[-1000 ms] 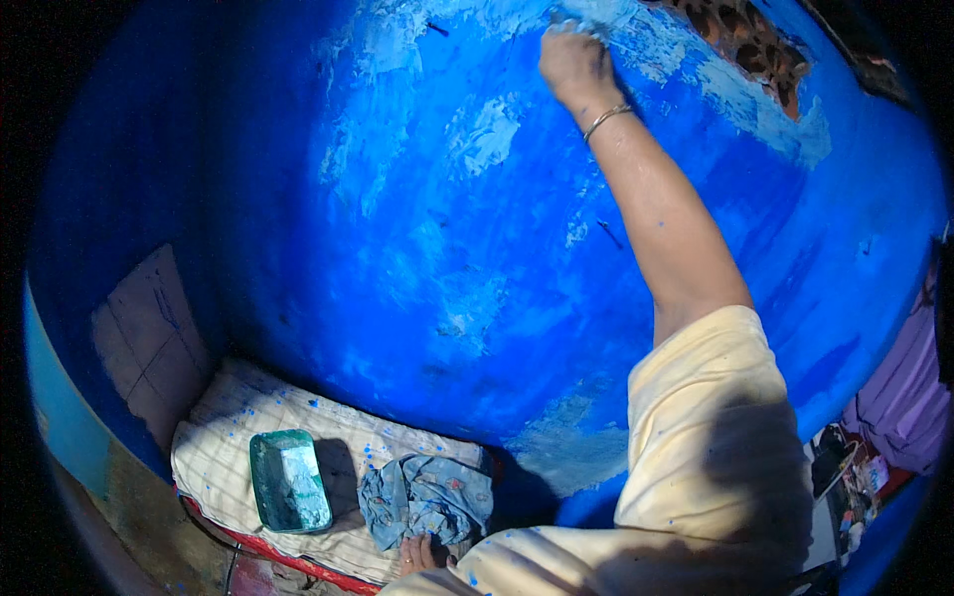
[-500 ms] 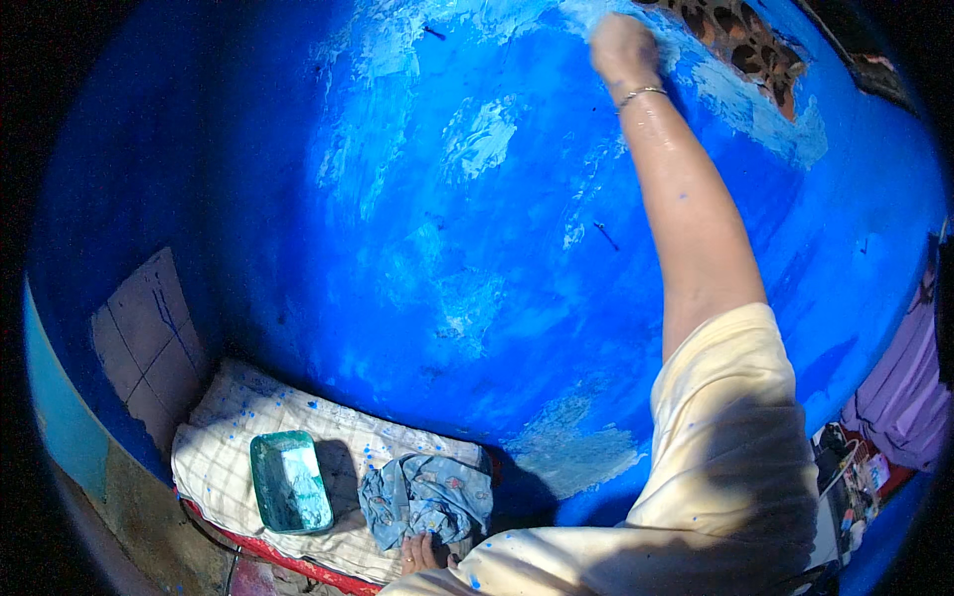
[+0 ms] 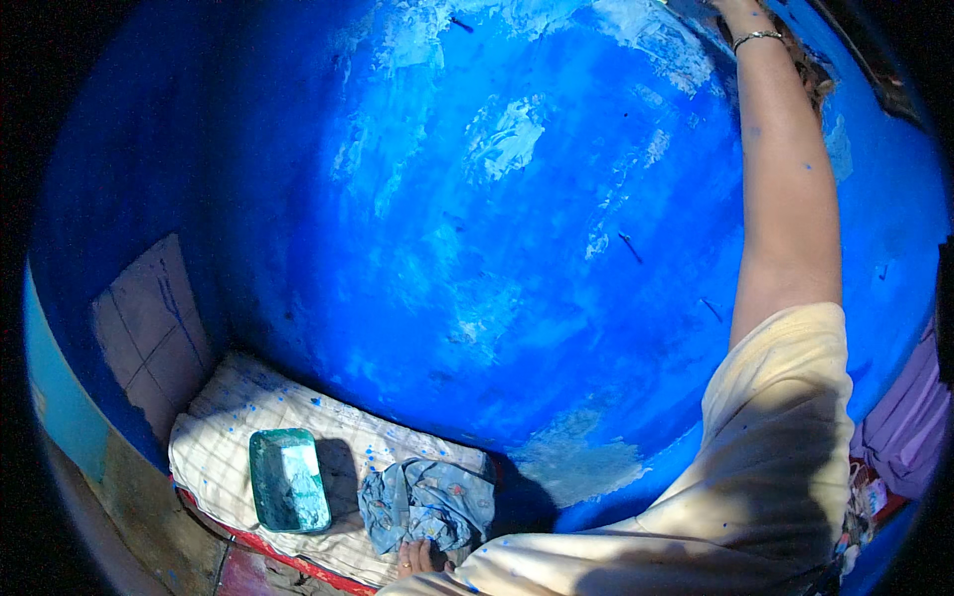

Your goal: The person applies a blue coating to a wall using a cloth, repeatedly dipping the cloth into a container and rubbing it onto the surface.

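My right arm stretches up along the blue-painted wall [image 3: 556,248]. At the top edge my right hand [image 3: 738,10] is partly cut off by the frame; its fingers and anything in them cannot be made out. Near the bottom, my left hand [image 3: 417,558] lies with its fingers out flat at the near edge of a crumpled blue patterned cloth [image 3: 427,502], the rest of it hidden by my pale yellow shirt. Left of the cloth stands a green rectangular tub [image 3: 256,482] with pale blue paint inside, on a paint-spotted white checked sheet [image 3: 214,437].
Lighter rough patches [image 3: 509,137] and small nails [image 3: 631,248] mark the wall. A tiled patch [image 3: 149,328] shows at the left. A purple cloth [image 3: 906,422] hangs at the right, above some clutter [image 3: 863,507]. A dark rough opening [image 3: 820,79] is beside my right wrist.
My right hand has moved up and to the right along the wall, to the frame's top edge. My left hand, the cloth and the tub stay where they were.
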The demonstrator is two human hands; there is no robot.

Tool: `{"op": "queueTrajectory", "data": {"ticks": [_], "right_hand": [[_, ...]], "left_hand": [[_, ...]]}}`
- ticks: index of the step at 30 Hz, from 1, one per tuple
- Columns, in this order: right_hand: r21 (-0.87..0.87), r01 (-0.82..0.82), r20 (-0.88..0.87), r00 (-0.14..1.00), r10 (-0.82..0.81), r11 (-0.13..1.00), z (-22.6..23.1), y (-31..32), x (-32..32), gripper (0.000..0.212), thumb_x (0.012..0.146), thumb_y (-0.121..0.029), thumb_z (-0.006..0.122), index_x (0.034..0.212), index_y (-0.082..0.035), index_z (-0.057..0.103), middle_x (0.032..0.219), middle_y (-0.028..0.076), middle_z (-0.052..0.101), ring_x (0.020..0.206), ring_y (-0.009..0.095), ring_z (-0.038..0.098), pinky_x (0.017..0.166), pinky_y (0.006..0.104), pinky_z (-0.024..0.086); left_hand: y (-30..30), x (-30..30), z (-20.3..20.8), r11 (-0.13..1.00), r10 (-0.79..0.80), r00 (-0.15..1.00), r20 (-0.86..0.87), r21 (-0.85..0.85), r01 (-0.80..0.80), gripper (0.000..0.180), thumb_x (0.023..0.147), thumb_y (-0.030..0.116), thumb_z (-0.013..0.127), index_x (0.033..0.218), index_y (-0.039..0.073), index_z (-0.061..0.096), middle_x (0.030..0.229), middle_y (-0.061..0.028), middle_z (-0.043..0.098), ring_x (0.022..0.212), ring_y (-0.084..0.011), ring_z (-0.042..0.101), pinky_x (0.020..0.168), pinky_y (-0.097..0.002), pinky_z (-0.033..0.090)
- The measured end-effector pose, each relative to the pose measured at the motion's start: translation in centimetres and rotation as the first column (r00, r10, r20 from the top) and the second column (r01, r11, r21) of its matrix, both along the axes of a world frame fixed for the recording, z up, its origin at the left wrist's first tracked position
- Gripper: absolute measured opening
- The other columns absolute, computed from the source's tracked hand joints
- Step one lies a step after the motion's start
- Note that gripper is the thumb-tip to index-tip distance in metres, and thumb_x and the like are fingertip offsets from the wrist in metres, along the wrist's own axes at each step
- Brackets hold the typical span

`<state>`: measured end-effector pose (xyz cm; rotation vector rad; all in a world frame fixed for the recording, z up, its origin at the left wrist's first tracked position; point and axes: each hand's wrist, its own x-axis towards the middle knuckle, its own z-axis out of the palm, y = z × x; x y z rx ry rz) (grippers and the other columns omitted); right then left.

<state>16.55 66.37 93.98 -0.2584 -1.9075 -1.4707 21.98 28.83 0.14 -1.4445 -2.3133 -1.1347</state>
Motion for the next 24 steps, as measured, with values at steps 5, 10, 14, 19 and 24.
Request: {"op": "queueTrajectory", "data": {"ticks": [5, 10, 14, 19, 24], "right_hand": [[-0.074, -0.164, -0.061, 0.985, 0.16, 0.984, -6.4, -3.6, -2.4, 0.015, 0.062, -0.02, 0.061, 0.066, -0.009, 0.07, 0.07, 0.017, 0.063, 0.061, 0.035, 0.061, 0.055, 0.0415, 0.047], [0.058, -0.29, -0.059, 0.954, 0.293, 0.955, -5.1, -4.2, -2.5, 0.014, 0.064, -0.021, 0.061, 0.063, -0.01, 0.069, 0.068, 0.018, 0.063, 0.064, 0.035, 0.062, 0.058, 0.042, 0.049], [0.096, -0.082, -0.261, 0.96, 0.105, 0.992, -12.1, 2.4, -6.9, 0.018, 0.075, -0.012, 0.051, 0.074, -0.003, 0.067, 0.074, 0.021, 0.063, 0.068, 0.034, 0.064, 0.06, 0.0426, 0.05], [0.321, -0.162, -0.056, 0.98, 0.189, 0.933, -25.8, -2.6, -8.9, 0.017, 0.076, -0.01, 0.052, 0.085, -0.007, 0.066, 0.082, 0.019, 0.063, 0.071, 0.036, 0.064, 0.067, 0.0461, 0.052], [-0.153, -0.355, -0.362, 0.889, 0.282, 0.922, -19.1, -2.4, -4.7, 0.024, 0.077, -0.012, 0.051, 0.095, -0.008, 0.066, 0.087, 0.021, 0.065, 0.079, 0.037, 0.064, 0.072, 0.0474, 0.051]], "left_hand": [[-0.8, 0.0, -0.1, 0.999, 0.04, 0.999, -0.004, -0.018, -0.04, 0.068, 0.074, 0.044, 0.059, 0.12, -0.004, 0.048, 0.115, -0.0224, 0.052, 0.109, -0.0419, 0.049, 0.099, -0.0518, 0.037], [-0.5, 0.2, -0.2, 1.0, 0.029, 1.0, -0.006, -0.007, -0.029, 0.068, 0.073, 0.043, 0.059, 0.12, -0.004, 0.048, 0.115, -0.0225, 0.052, 0.109, -0.0421, 0.049, 0.099, -0.0517, 0.037], [0.1, 0.5, -0.4, 1.0, 0.015, 1.0, -0.001, 0.0, -0.015, 0.067, 0.073, 0.043, 0.059, 0.12, -0.004, 0.048, 0.115, -0.0226, 0.052, 0.109, -0.0423, 0.049, 0.1, -0.0517, 0.036], [-1.2, 0.9, -0.9, 0.998, 0.061, 0.998, 0.015, -0.013, -0.061, 0.067, 0.073, 0.043, 0.06, 0.12, -0.004, 0.048, 0.115, -0.0226, 0.052, 0.109, -0.0426, 0.049, 0.1, -0.0517, 0.036], [-1.4, 1.1, -0.4, 0.999, 0.03, 1.0, 0.001, 0.013, -0.03, 0.068, 0.071, 0.041, 0.061, 0.119, -0.004, 0.048, 0.115, -0.0226, 0.052, 0.11, -0.0433, 0.048, 0.1, -0.052, 0.036]]}}
